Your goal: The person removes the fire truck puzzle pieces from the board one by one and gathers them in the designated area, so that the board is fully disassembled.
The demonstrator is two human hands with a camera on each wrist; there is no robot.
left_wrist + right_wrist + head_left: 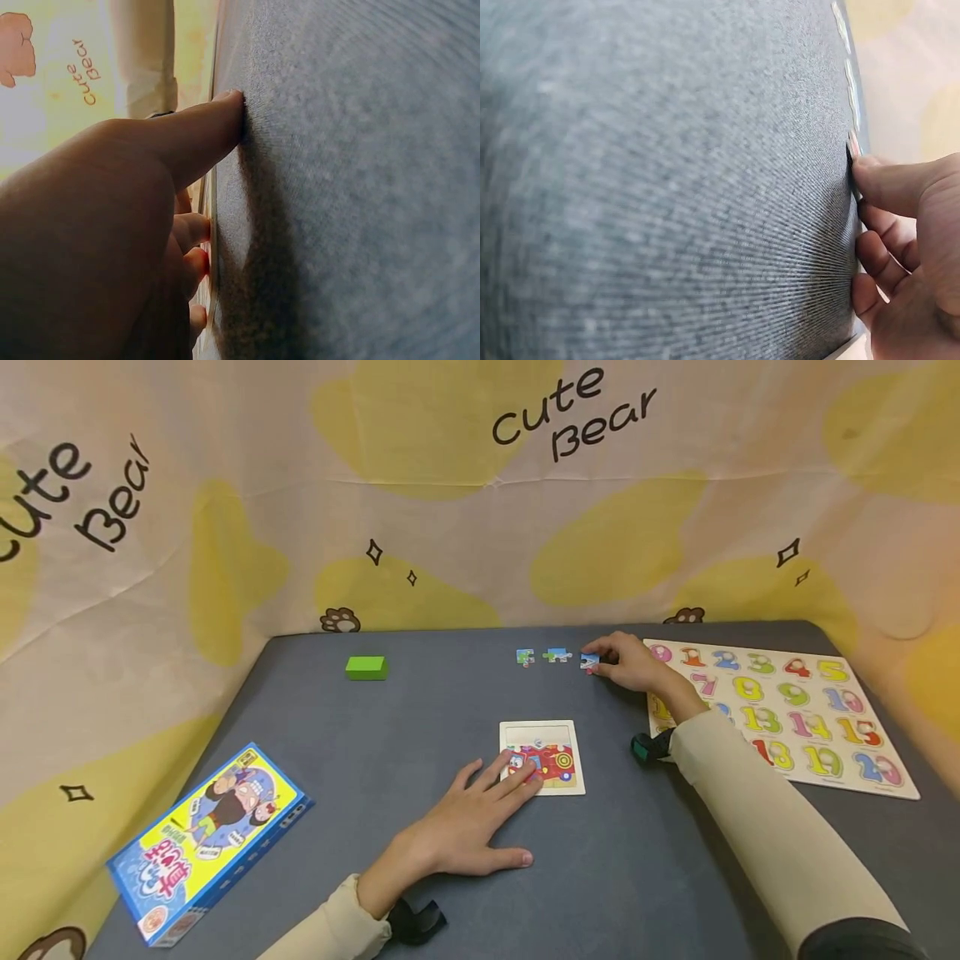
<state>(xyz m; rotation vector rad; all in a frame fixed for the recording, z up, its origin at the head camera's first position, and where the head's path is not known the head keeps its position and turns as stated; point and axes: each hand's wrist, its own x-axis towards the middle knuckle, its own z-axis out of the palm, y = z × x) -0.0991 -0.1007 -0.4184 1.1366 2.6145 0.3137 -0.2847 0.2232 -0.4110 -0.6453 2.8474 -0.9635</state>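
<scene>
My right hand (630, 663) pinches a small blue jigsaw piece (588, 661) between thumb and fingers at the far side of the table. In the right wrist view, the piece (853, 146) is seen edge-on, slightly tilted, at the thumb tip. Two more jigsaw pieces lie left of it, a green-and-blue one (525, 657) and a wider one (557, 655). Nearer me is a white-framed puzzle tray (580, 777), its lower part filled with a red picture (557, 762). My left hand (468, 831) rests with spread fingers over the tray's left side, thumb on the table.
A number board (813, 760) lies at the right, partly under my right arm. The blue-and-yellow box (217, 839) sits at the left. A green block (366, 668) stands near the grey table's (420, 727) back edge. Behind hangs a patterned cloth (450, 527).
</scene>
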